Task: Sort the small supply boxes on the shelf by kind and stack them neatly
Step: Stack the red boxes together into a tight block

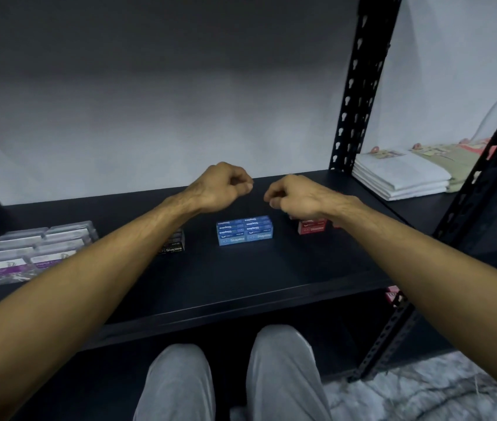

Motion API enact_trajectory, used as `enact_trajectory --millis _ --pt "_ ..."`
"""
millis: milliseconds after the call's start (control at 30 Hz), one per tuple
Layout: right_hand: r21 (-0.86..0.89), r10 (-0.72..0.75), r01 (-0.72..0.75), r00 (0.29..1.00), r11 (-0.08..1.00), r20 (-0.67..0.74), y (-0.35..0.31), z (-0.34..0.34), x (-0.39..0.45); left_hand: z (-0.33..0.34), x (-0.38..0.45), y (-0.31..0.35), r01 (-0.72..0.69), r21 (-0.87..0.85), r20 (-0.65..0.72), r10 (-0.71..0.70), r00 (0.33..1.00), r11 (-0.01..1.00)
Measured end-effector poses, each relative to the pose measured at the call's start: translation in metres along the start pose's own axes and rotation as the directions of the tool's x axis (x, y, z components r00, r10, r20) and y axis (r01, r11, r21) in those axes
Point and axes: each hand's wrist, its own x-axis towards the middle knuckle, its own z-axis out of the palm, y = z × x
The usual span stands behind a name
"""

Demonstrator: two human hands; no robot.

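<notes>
On the black shelf (241, 281) stand sorted groups of small boxes. A block of blue staples boxes (245, 230) sits in the middle. Red staples boxes (312, 227) lie to its right, partly hidden by my right wrist. Black staples boxes (174, 243) peek out beside my left forearm. Clear plastic boxes with purple labels (33, 250) are grouped at the far left. My left hand (226, 186) and my right hand (294, 196) hover above and behind the blue block, both curled into loose fists with nothing in them.
A black perforated upright (359, 86) stands at the shelf's back right. Folded white and green cloths (405, 174) lie on the neighbouring shelf to the right. A pink box (393, 294) sits lower right. My knees in grey trousers (232, 378) are below the shelf edge.
</notes>
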Motion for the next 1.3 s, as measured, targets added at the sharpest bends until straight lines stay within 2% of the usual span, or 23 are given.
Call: enact_trajectory --millis 267,500,800,1300 --pt "-0.124 0.083 -0.093 0.993 0.988 -0.087 0.054 -0.034 -0.036 0.054 0.015 0.053 -0.123 0.053 0.086 0.118 0.989 0.991" --pt "-0.267 0.162 -0.189 0.980 0.945 -0.118 0.094 -0.038 -0.059 0.088 0.024 0.071 -0.142 0.134 0.155 0.121 0.980 0.981" --pt "-0.269 0.127 -0.166 0.979 0.949 -0.157 0.112 -0.024 -0.048 0.104 0.031 0.066 -0.105 0.143 0.180 0.079 0.980 0.984" --pt "-0.172 0.078 -0.093 0.992 0.981 -0.095 0.103 -0.019 -0.047 0.108 0.029 0.071 -0.078 0.101 0.168 0.060 0.984 0.992"
